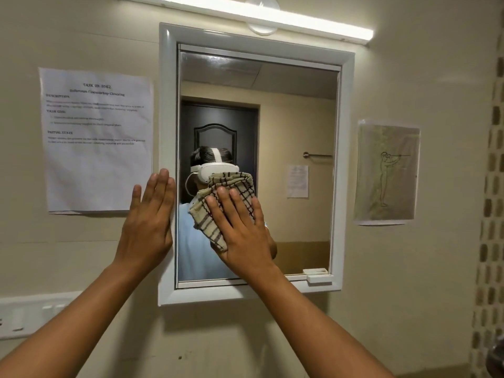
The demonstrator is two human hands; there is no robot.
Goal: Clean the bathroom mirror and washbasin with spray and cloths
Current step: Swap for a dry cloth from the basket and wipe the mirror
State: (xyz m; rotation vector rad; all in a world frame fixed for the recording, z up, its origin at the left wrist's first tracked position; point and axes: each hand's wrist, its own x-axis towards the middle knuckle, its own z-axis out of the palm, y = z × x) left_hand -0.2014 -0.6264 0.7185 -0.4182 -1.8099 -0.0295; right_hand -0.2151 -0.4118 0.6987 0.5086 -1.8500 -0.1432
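A white-framed mirror [294, 126] hangs on the beige wall straight ahead. My right hand [242, 230] lies flat with straight fingers on a beige checked cloth [231, 186] and presses it against the lower left part of the glass. My left hand [148, 222] is flat too, fingers straight and pointing up, resting on the mirror's left frame edge and the wall beside it. The washbasin and the spray are out of view.
A printed task sheet [95, 137] is taped to the wall left of the mirror, and a drawing [386, 173] to its right. A lit tube light [245, 15] runs above. A white switch panel [35, 312] sits low left. A small white holder [319, 276] sits on the mirror's bottom right edge.
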